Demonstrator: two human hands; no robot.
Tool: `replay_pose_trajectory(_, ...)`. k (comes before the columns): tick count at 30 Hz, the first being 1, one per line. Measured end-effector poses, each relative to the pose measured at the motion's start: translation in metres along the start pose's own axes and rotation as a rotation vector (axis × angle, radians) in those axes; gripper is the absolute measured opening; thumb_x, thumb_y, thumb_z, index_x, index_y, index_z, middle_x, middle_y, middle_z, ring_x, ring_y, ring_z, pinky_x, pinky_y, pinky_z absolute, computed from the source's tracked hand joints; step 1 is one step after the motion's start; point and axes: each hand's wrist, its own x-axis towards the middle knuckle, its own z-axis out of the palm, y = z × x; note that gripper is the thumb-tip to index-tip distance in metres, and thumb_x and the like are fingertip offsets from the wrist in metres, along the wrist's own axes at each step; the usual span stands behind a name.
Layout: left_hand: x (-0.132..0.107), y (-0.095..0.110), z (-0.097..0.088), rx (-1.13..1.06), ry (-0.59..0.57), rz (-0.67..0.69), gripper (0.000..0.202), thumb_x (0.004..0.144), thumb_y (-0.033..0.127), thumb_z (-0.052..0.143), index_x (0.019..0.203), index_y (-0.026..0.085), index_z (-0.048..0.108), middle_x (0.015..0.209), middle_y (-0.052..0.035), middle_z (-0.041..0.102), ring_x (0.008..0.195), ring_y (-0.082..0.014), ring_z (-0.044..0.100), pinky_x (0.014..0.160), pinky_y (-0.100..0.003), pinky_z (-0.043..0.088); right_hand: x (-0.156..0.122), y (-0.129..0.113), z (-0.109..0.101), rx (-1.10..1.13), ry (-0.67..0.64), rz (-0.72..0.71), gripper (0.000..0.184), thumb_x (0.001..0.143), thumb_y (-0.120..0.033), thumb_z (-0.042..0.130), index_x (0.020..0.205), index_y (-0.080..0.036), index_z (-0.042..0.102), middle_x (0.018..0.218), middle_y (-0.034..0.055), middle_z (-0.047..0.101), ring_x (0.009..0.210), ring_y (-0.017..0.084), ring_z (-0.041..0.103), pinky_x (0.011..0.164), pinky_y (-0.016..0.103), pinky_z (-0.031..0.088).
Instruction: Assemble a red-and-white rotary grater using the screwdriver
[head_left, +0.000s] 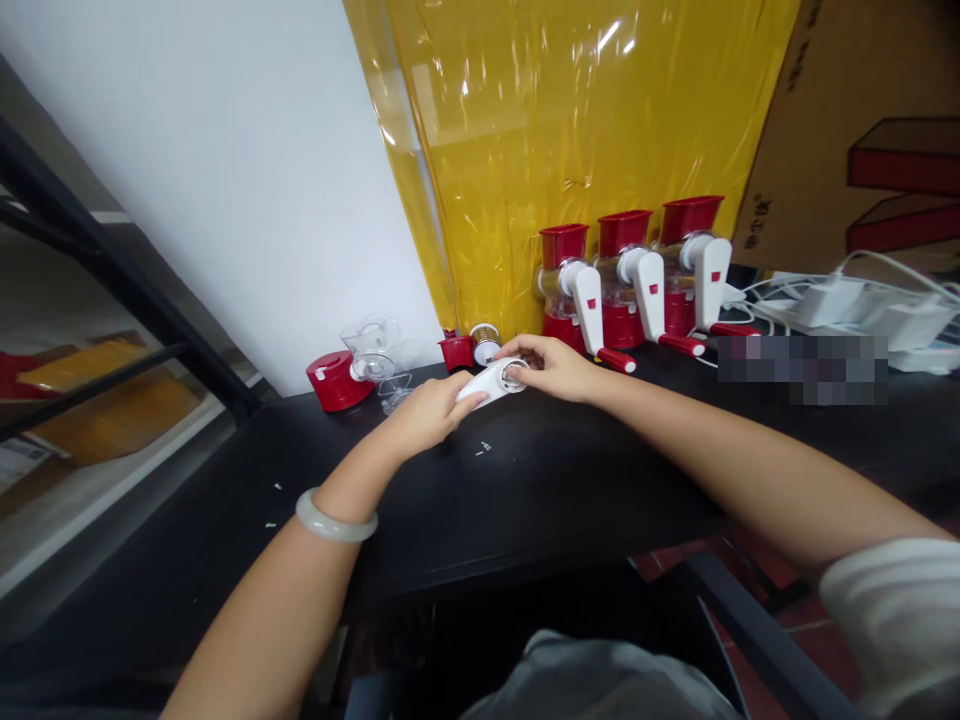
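Note:
Both of my hands meet over a white plastic crank handle [491,381] lying low above the black table [525,480]. My left hand [427,412], a pale bangle on its wrist, grips the handle's near end. My right hand [546,364] pinches the round hub end with fingers curled. Just behind the hands sit a small red part [456,351] and a silvery drum piece [485,343].
Three red-and-white hand-crank grinders [636,285] stand in a row against yellow plastic sheeting [555,130]. A red base [334,380] and clear plastic parts [375,350] lie at the left. White chargers and cables [847,305] sit at the right. A black chair edge [750,630] is below.

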Motion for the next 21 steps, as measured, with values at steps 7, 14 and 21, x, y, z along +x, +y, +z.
replay_pose_trajectory(7,-0.001,-0.003,0.004,-0.035,0.046,0.025,0.037,0.099,0.051,0.046,0.101,0.019,0.063,0.072,-0.0019,0.068,0.062,-0.0188,0.064,0.06,-0.028,0.043,-0.003,-0.004,0.009,-0.101,-0.048,-0.166,0.049,0.074,-0.039,0.077,0.116,-0.018,0.06,0.11,0.0076,0.07,0.095,0.021,0.067,0.083,0.035,0.052)
replay_pose_trajectory(14,0.001,-0.016,0.008,-0.181,0.088,0.114,0.034,0.096,0.048,0.053,0.11,0.019,0.063,0.092,-0.005,0.074,0.082,-0.0215,0.069,0.076,-0.033,0.051,0.0,0.005,-0.001,-0.112,0.092,-0.13,0.039,0.075,-0.031,0.072,0.11,-0.017,0.062,0.105,0.0072,0.071,0.091,0.021,0.067,0.081,0.036,0.05)
replay_pose_trajectory(21,0.002,-0.012,0.009,0.131,0.158,0.193,0.031,0.099,0.041,0.047,0.114,0.02,0.064,0.107,-0.0067,0.074,0.096,-0.0255,0.067,0.107,-0.05,0.036,-0.003,0.001,-0.003,-0.515,0.016,-0.286,0.03,0.081,-0.036,0.072,0.104,-0.018,0.066,0.099,0.0086,0.07,0.09,0.023,0.063,0.079,0.036,0.046)
